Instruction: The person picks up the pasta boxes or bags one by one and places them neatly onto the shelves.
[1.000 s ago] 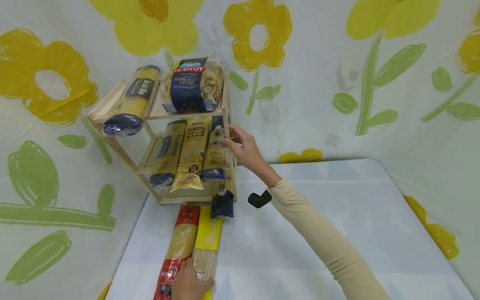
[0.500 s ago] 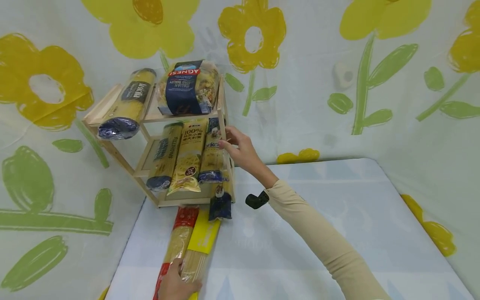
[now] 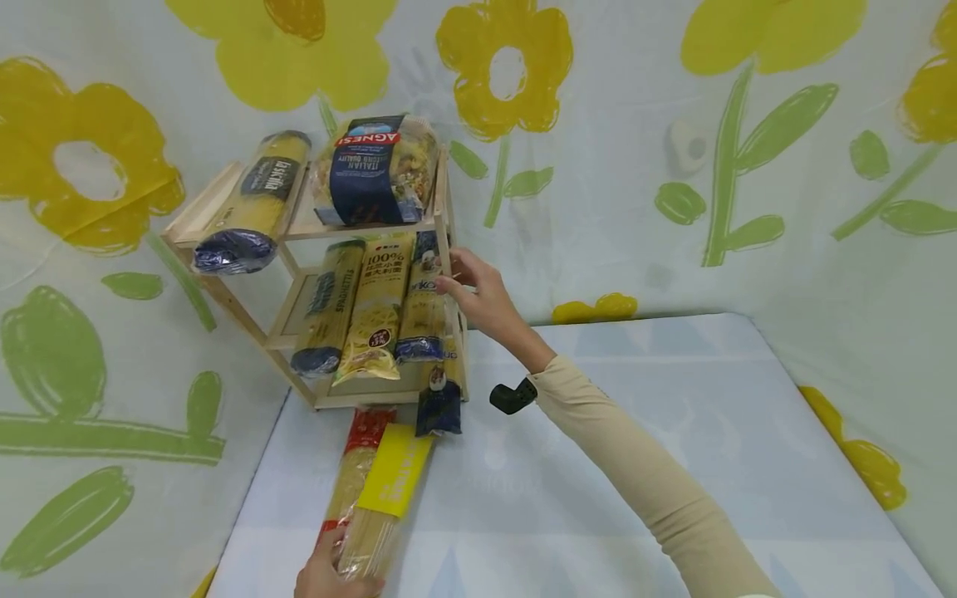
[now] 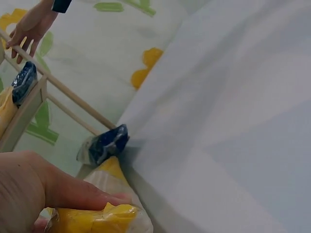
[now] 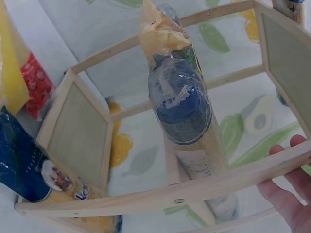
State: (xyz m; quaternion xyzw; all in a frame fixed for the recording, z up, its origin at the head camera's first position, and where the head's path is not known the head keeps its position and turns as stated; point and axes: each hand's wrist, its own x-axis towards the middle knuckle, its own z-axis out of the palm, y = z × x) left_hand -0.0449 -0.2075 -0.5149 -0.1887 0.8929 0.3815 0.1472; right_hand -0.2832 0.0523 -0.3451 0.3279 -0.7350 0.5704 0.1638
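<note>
My left hand (image 3: 332, 573) grips a long clear pack of spaghetti with a yellow label (image 3: 395, 473), its top end lifted and tilted over a red-ended spaghetti pack (image 3: 369, 428) on the table. In the left wrist view the thumb presses the yellow end (image 4: 92, 221) of the pack. At the right side of a small wooden shelf (image 3: 374, 400), my right hand (image 3: 486, 301) holds the frame, and the right wrist view has its fingers around the wooden rail (image 5: 233, 178). A blue-ended pasta pack (image 3: 439, 407) juts from the bottom tier, above the yellow label.
Three pasta packs, including a middle gold pack (image 3: 374, 311), lie on the middle tier with ends overhanging. The top tier bears a spaghetti pack (image 3: 254, 203) and a bulky Agnesi pasta bag (image 3: 374, 170). A flowered cloth wall (image 3: 598, 166) stands behind the pale table (image 3: 635, 440).
My left hand has moved left and toward me, drawing the yellow-labelled spaghetti pack back and turning it over the red one. The right hand keeps its hold on the shelf.
</note>
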